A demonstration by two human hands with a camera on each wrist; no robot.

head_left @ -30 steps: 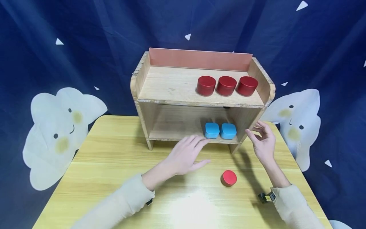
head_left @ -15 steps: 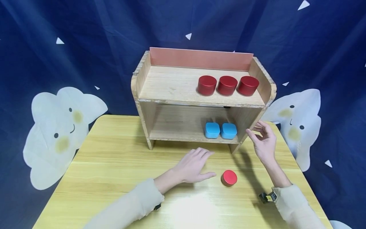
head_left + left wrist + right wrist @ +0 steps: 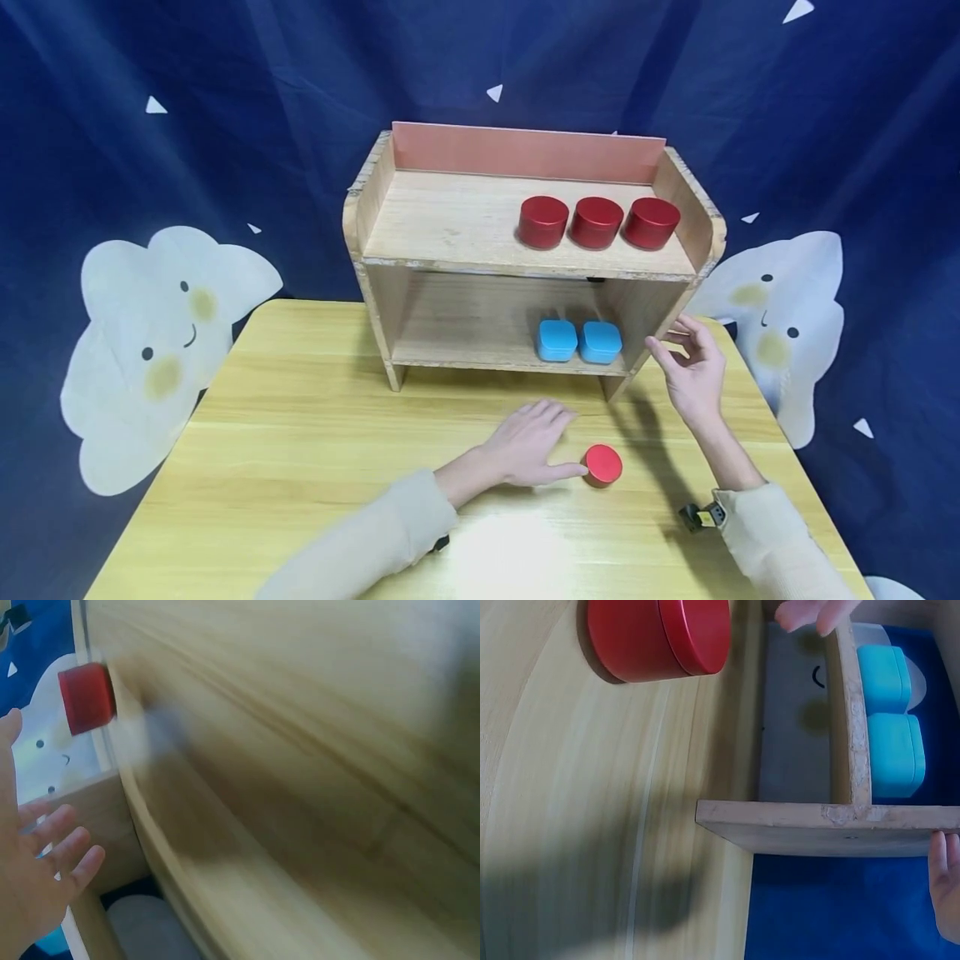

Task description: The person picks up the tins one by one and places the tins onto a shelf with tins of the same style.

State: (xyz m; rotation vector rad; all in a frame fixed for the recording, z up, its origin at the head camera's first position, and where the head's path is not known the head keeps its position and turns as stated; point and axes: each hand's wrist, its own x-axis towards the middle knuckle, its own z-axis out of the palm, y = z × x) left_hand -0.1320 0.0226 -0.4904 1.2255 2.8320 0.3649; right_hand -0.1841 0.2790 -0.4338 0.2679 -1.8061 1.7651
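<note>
My left hand (image 3: 525, 446) is spread low over the table, palm down with fingers extended. Its thumb tip is right at the left side of a round red tin (image 3: 603, 464) with a lid. In the left wrist view, the fingers (image 3: 71, 847) of this hand are apart with nothing between them, and the red tin (image 3: 88, 697) stands beyond. My right hand (image 3: 693, 371) is at the right side panel of a two-tier wooden shelf (image 3: 450, 225), fingers loosely bent. Its fingertips (image 3: 939, 847) touch the panel's outer face in the right wrist view.
Three red tins, the middle one (image 3: 596, 223) among them, stand in a row at the right of the upper tier. Two blue square tins (image 3: 557, 341) sit on the lower tier's right. A wooden table (image 3: 300, 442) bears everything; a dark blue curtain (image 3: 300, 83) hangs behind.
My left hand has come away from the shelf's lower tier, moving down and right to the lone red tin. My right hand has stayed at the side panel.
</note>
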